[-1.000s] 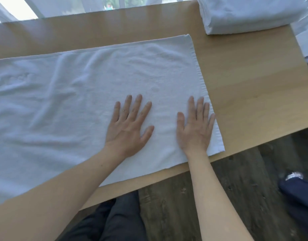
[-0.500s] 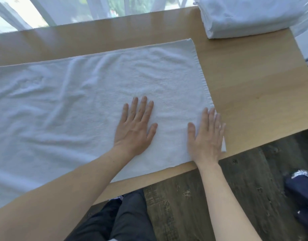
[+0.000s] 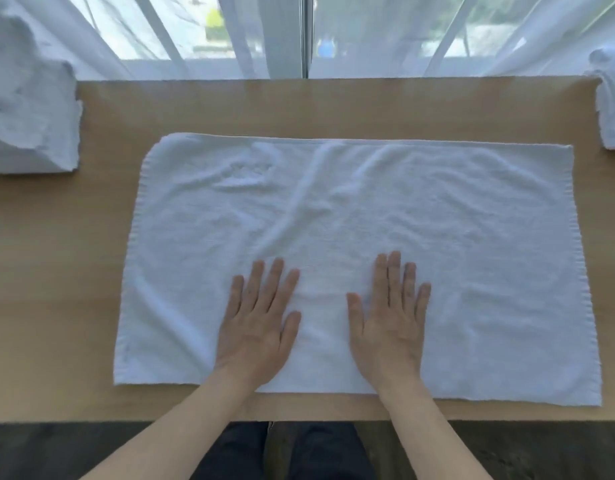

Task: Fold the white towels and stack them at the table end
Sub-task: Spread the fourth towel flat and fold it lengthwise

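1. We see a white towel (image 3: 385,220) spread flat on the wooden table (image 3: 56,306), its long axis running left to right across our view and its near long edge just inside the table's near edge.

2. Our left hand (image 3: 257,327) lies palm down on the near middle of the towel, fingers straight and slightly spread, gripping nothing.

3. Our right hand (image 3: 391,327) lies the same way just beside it, flat and holding nothing, fingers pointing toward the window.

4. Both hands rest near the towel's centre line, so each short edge lies well out to that hand's own side. The left edge is for the left hand, the right edge for the right, and the left looks a little nearer.

5. We judge this as smoothing ahead of a fold. Creases still show in the far half of the cloth, left of centre.

6. A rumpled heap of white towels (image 3: 25,109) sits at the far left of the table, and a folded pile (image 3: 614,112) sits at the far right end, only partly in view.

7. The folded pile at the right end looks to us like the place for the finished towel.
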Available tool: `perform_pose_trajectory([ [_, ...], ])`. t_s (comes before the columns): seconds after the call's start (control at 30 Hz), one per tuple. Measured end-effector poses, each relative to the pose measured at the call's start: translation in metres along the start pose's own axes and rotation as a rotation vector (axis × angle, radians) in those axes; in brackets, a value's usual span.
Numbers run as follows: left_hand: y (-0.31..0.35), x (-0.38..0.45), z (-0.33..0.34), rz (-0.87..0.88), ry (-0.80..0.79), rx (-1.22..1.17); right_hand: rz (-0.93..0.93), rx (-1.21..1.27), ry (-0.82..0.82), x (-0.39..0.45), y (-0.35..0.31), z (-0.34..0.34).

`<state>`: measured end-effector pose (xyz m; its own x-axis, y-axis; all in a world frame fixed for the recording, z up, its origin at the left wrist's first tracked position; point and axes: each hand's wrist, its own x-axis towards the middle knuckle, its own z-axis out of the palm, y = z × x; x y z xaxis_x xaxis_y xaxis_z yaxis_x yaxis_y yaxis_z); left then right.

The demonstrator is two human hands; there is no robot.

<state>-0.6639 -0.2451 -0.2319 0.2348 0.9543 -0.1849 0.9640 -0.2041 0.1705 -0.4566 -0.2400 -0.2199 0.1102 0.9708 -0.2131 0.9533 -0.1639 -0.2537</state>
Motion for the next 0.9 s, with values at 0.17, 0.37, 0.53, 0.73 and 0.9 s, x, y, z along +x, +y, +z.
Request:
perform_pose_trajectory([
  [0.17, -0.018, -0.005, -0.002, -0.027, -0.020, -0.080, -0.160, -0.019, -0.074, -0.015, -0.064, 0.028],
  [0.37, -0.126, -0.015, -0.019, -0.096, -0.052, 0.000, -0.110, -0.130, -0.036, -0.014, -0.067, 0.038],
  [0.53, -0.160, 0.024, -0.041, -0.111, 0.027, -0.084, -0.102, -0.122, 0.000, -0.014, -0.070, 0.036],
  [0.73, -0.117, 0.105, -0.045, 0.304, -0.041, -0.001, -0.120, -0.100, 0.059, -0.014, -0.069, 0.037],
  [0.9, -0.151, 0.175, -0.066, -0.144, -0.025, -0.051, -0.130, -0.101, 0.078, -0.011, -0.070, 0.039],
])
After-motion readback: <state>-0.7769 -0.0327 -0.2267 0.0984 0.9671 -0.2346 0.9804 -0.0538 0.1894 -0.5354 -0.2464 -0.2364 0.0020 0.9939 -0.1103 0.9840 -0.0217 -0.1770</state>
